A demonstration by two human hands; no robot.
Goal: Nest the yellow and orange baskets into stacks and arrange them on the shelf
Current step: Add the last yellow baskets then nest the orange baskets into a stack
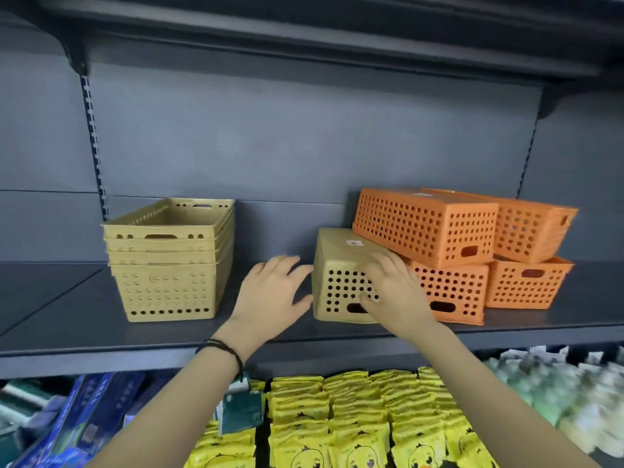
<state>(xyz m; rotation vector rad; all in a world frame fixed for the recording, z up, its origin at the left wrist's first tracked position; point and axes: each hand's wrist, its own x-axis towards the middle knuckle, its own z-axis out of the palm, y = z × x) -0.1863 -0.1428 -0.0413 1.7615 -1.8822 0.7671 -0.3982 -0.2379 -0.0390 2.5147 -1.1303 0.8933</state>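
A stack of several nested yellow baskets (169, 261) stands upright on the left of the grey shelf (84, 319). To its right a single yellow basket (337, 255) lies upside down. My right hand (391, 292) rests on that basket's front end, fingers curled at its handle slot. My left hand (270, 295) is spread open beside its left side, fingertips touching or nearly touching it. Several orange baskets sit at the right: one upside down (425, 224) on top, leaning on the yellow one, another upside down (449, 292) beneath, and two more (530, 282) behind to the right.
The shelf above (304, 38) overhangs the work area. Below the shelf edge lie yellow packets with a duck print (354, 423), blue boxes (77, 420) at the left and pale green packs (557, 393) at the right. Bare shelf lies between the yellow stack and the overturned basket.
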